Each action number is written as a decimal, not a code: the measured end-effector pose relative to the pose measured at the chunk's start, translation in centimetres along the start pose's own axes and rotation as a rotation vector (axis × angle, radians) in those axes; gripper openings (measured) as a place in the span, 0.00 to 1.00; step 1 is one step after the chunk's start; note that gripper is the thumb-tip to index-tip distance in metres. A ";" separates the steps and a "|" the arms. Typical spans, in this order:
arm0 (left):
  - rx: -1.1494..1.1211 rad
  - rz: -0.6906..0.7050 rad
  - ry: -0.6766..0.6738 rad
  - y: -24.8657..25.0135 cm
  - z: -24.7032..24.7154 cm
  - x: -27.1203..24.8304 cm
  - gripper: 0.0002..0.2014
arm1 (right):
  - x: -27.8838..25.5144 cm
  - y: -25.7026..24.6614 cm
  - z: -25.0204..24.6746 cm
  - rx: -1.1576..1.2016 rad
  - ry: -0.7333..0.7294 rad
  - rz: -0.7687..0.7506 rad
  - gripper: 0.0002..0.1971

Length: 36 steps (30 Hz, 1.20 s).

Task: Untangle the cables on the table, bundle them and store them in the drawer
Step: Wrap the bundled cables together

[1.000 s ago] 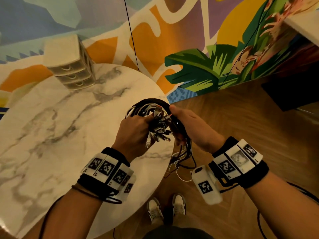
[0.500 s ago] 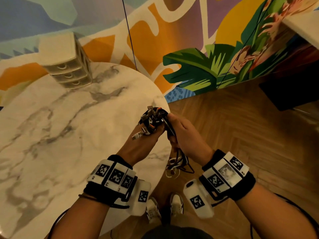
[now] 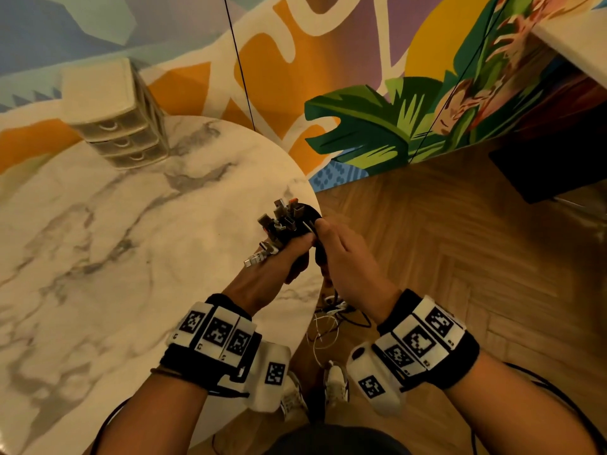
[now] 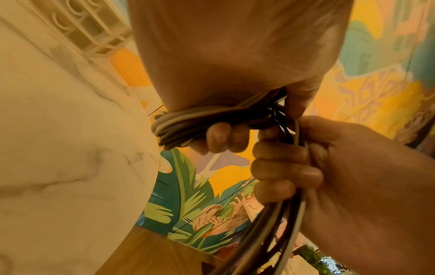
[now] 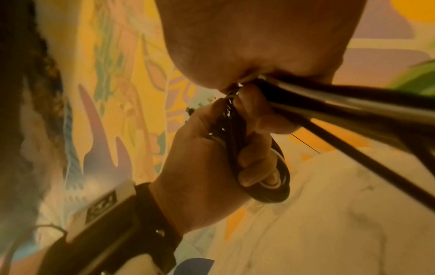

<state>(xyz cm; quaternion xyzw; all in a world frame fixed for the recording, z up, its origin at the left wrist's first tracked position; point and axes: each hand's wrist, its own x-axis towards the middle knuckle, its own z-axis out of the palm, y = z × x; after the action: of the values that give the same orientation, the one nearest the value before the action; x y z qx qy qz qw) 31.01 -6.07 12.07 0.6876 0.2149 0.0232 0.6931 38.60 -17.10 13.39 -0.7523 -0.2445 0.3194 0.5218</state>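
Observation:
A bundle of black, grey and white cables is held over the right edge of the round marble table, its plugs sticking up. My left hand grips the coiled part, fingers curled round it. My right hand grips the loose strands beside it; these hang down off the table edge to the floor. In the right wrist view the left hand shows wrapped round the dark coil. A small beige drawer unit stands at the table's far side, its drawers closed.
A painted mural wall runs behind the table. Wooden floor lies to the right, with a dark box at the far right. My shoes are below the table edge. A thin black cord hangs along the wall.
The wide cable loop seen a second ago has been drawn into a tight bunch. Both hands came closer together and moved slightly toward me, and the plugs now point upward.

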 end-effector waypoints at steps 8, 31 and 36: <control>0.190 0.080 0.166 0.6 0.2 0.9 0.11 | -0.8 0.5 0.2 -0.281 -0.048 -0.093 0.08; -0.480 0.048 -0.104 1.3 -0.3 0.0 0.28 | 0.3 3.9 3.5 -0.188 -0.502 0.112 0.05; -0.530 0.052 -0.132 1.1 -1.1 -0.5 0.19 | 1.3 4.0 2.5 -0.364 -0.505 -0.092 0.17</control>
<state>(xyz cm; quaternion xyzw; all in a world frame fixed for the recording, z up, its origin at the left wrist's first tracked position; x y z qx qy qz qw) 30.44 -5.13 13.34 0.4877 0.1381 0.0514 0.8605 37.84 -15.94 8.75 -0.7184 -0.4535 0.4230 0.3153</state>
